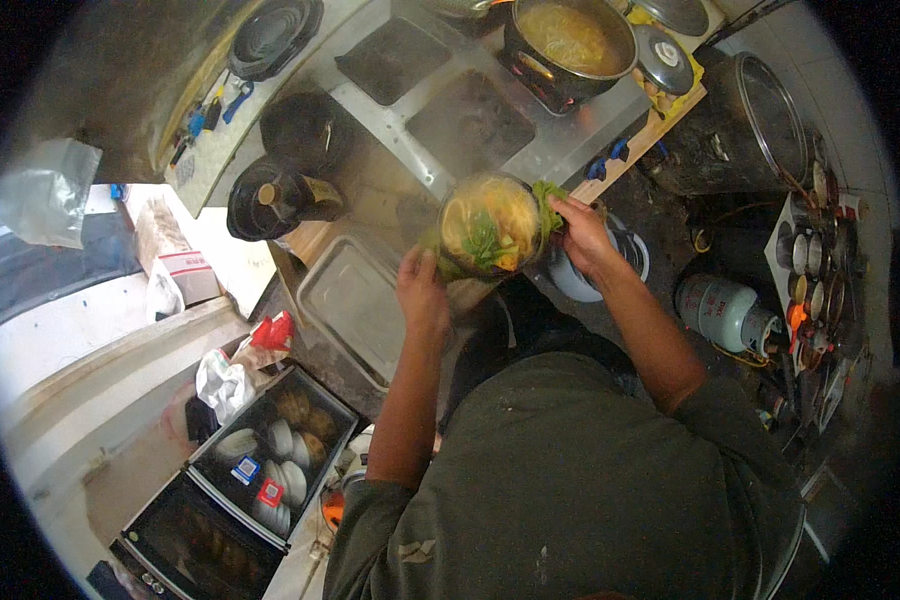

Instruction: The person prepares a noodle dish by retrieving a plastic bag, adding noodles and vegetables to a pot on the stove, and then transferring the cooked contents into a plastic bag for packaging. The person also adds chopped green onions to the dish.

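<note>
A round bowl or pot of noodle soup (493, 196) topped with chopped greens is held level in front of my body, over the near edge of the stove. My right hand (585, 236) grips its right side through a crumpled green cloth (549, 208). On the lower left side, my left hand (422, 292) pinches more green cloth (451, 266) against the rim. Both hands cover parts of the cloth, and the bowl's underside is hidden.
A large pot of noodles in broth (570, 37) stands over flame on the metal stove (420, 169). Left of me are a plastic tray (352, 307) and a glass-topped cabinet (247, 457) holding stacked bowls. A gas cylinder (720, 311) and a white bucket (574, 281) stand to the right.
</note>
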Tool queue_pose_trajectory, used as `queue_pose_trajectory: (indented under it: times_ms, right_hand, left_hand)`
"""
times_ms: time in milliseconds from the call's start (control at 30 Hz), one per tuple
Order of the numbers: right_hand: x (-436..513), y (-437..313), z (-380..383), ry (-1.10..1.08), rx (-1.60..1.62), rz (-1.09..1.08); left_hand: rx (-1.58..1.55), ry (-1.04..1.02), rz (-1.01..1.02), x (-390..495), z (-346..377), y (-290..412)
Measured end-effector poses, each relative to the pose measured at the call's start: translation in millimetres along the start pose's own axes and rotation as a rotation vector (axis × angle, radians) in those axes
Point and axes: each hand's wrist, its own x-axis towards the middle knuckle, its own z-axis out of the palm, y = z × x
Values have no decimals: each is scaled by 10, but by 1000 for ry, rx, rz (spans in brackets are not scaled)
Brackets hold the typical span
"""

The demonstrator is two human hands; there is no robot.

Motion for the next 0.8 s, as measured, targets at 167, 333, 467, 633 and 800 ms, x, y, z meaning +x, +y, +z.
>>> queue_pose_trajectory:
  times_ms: [167,333,467,633,800]
  right_hand:
    - [-5,31,41,-16,83,-39]
    - [49,105,-37,-45,131,-43]
    - [53,145,-48,-25,155,-30]
    - [-13,167,-16,-19,158,-22]
    - [-267,82,142,-43,131,-41]
  left_hand:
    - [33,-73,-10,175,-209,-145]
    - [57,-73,-60,139,-87,-48]
    - [13,-79,-100,157,-96,-13]
    - [-45,-98,-86,89,-88,32]
    - [-30,-112,-53,-4,-169,100]
